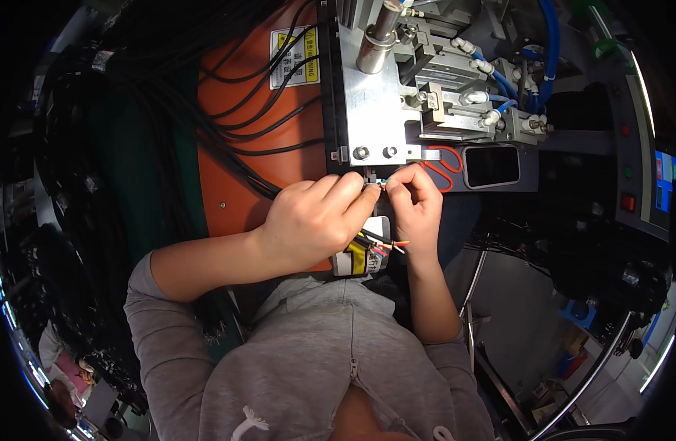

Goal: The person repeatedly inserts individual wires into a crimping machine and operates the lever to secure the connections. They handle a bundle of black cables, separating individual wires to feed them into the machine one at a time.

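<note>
My left hand is closed, thumb and forefinger pinched at the front edge of the metal fixture. A small dark cable end shows at those fingertips. Close against it, my right hand pinches thin coloured wires, with bits of blue, red and white visible. Their exact join is hidden by the fingers. Below my left palm, several black cable ends with bared coloured wires stick out to the right; whether the palm holds them I cannot tell.
Black cables run across the orange surface at left. Pneumatic cylinders with blue hoses stand behind the fixture. Right of my hands lie a phone and red-handled scissors. A control panel stands far right.
</note>
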Motion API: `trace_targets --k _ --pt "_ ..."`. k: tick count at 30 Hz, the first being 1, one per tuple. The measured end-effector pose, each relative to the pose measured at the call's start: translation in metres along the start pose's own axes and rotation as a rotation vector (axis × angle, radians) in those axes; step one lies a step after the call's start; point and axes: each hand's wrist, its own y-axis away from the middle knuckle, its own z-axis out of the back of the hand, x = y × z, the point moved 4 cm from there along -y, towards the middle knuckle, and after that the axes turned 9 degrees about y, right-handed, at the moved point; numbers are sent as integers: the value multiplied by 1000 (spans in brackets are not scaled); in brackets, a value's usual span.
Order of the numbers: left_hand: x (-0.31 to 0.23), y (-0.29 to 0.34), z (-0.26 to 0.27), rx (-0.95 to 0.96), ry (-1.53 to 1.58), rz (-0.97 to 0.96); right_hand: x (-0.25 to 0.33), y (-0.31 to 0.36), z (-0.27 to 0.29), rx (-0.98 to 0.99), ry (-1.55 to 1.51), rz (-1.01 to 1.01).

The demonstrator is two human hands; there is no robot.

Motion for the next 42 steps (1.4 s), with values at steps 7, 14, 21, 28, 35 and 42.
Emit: trace_targets --k 7,14,21,28,35,42 --pt "3 0 5 19 23 57 2 2 -4 -68 108 139" --pt "6 9 6 183 -118 203 33 4 16 235 -45 463" --pt "1 -1 19 -180 217 -145 47 8 26 37 -7 546" --pt "9 -7 20 -136 437 -60 61 22 10 -142 -122 479" --pt "4 -4 22 -179 409 -76 67 15 14 -149 167 748" --pt "4 -2 15 -197 349 -91 56 13 9 -93 -259 330"
